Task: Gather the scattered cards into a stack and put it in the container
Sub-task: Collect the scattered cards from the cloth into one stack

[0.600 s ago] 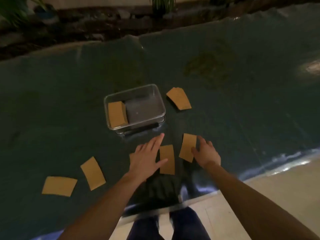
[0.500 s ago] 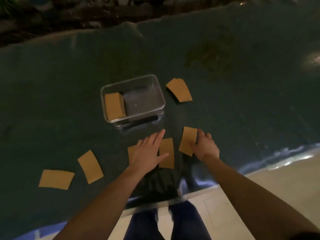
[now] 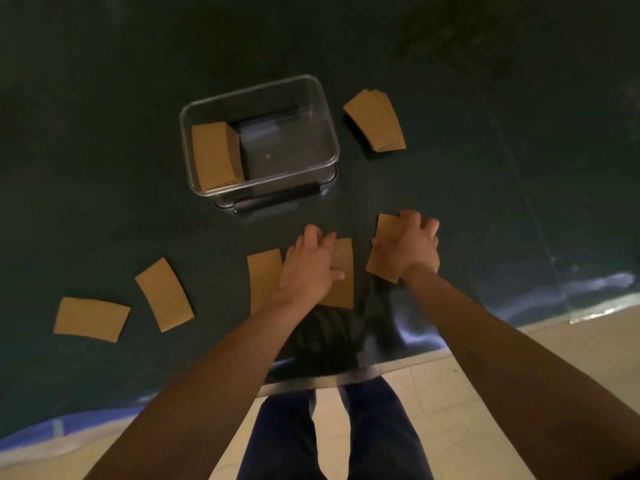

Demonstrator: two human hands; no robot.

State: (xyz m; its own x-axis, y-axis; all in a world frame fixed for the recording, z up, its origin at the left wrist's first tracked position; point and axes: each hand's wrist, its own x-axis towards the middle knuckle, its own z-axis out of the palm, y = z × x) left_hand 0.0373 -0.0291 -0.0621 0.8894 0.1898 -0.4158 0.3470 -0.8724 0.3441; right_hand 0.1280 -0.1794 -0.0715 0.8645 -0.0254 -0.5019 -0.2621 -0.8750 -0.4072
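near edge: person's legs in dark trousers (image 3: 332,434) stand right at the bench (image 3: 104,168), pale tiled floor (image 3: 485,393) underneath
left hand (image 3: 310,270): flat and palm down, fingers spread a bit, pressing on a tan card (image 3: 341,271) near the middle of the front edge; not gripping anything
card beside it: another card (image 3: 264,277) touching the left hand's outer side, partly under the wrist
right hand (image 3: 408,249): fingers curled over a tilted card (image 3: 386,237), thumb at its left edge; looks like it's pinching it, but honestly it's too dim to tell whether the card has left the surface
front left: two loose cards lying flat and apart, one angled (image 3: 164,294), one nearer the left edge (image 3: 90,319)
container (image 3: 325,109): clear plastic tub further back, about mid-bench, open on top
stack in container (image 3: 214,155): cards standing against its left wall
far right of container: a small fanned pile of cards (image 3: 375,121) just beside the tub, not touching it
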